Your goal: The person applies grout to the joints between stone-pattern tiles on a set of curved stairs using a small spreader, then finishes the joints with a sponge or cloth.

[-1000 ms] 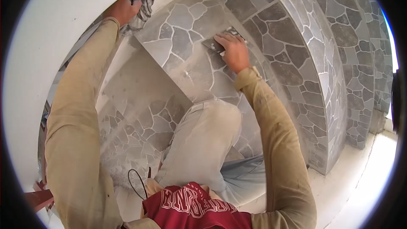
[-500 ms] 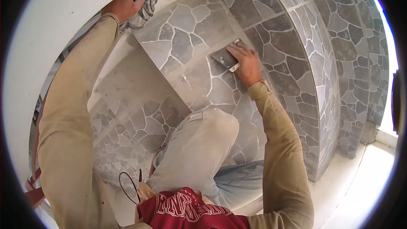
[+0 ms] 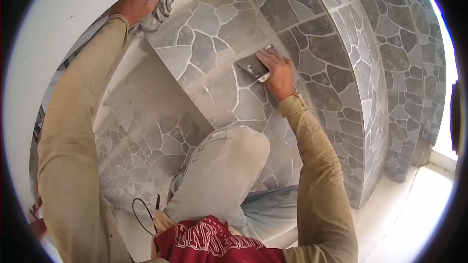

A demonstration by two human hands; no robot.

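My right hand (image 3: 279, 74) presses a flat dark float (image 3: 252, 65) against the stone-patterned tile surface (image 3: 214, 97), its fingers over one end. White smears mark the float's face, and its lower edge looks pale. At the upper left, my left hand (image 3: 138, 6) is closed around a crumpled grey-and-black striped rag (image 3: 161, 1), beside the white wall. Part of that rag and some fingers are hidden. Pale joint lines run between the irregular grey stones, and a dusty film covers some of them.
A step edge (image 3: 180, 86) drops to a lower tiled level (image 3: 146, 141) on the left. Curved stone-patterned risers (image 3: 336, 68) rise on the right. The white wall (image 3: 53, 14) bounds the upper left. My bent knee (image 3: 234, 156) is close below the tile surface. A thin dark cable loop (image 3: 139, 214) hangs near my waist.
The view has shifted slightly, so both hands appear a little further left. The float stays on almost the same patch of tile, and the rag remains in my left hand.
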